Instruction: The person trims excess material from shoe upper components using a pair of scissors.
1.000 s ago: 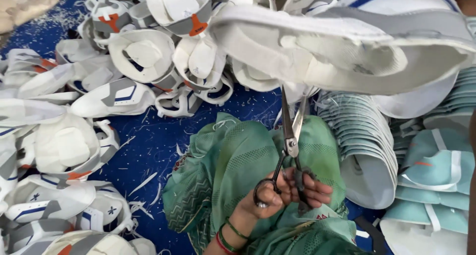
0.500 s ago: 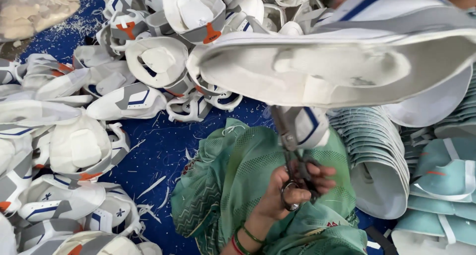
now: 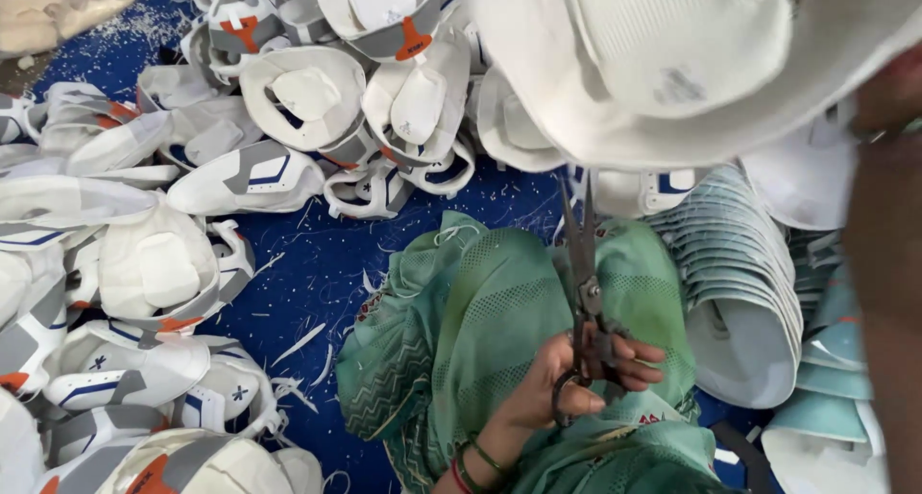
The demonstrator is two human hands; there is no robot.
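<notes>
My left hand point(image 3: 567, 388) is closed on the handles of metal scissors point(image 3: 584, 264). It rests over my lap, which is draped in green cloth point(image 3: 461, 331). The blades point up toward the lower edge of a white shoe upper point(image 3: 653, 62). That upper is held very close to the camera and fills the top right. My right hand point(image 3: 888, 100) grips it at the right edge, blurred and partly hidden, with the forearm running down the frame's right side.
Several white, grey and orange shoe uppers point(image 3: 288, 100) are heaped on a blue floor sheet point(image 3: 317, 264) to the left and ahead. A stack of pale teal insoles point(image 3: 749, 273) lies on the right. White trimmings litter the sheet.
The white shoe upper has come closer to the camera and now covers the top right. The scissors hand has stayed over my lap with the blades still pointing up at the upper.
</notes>
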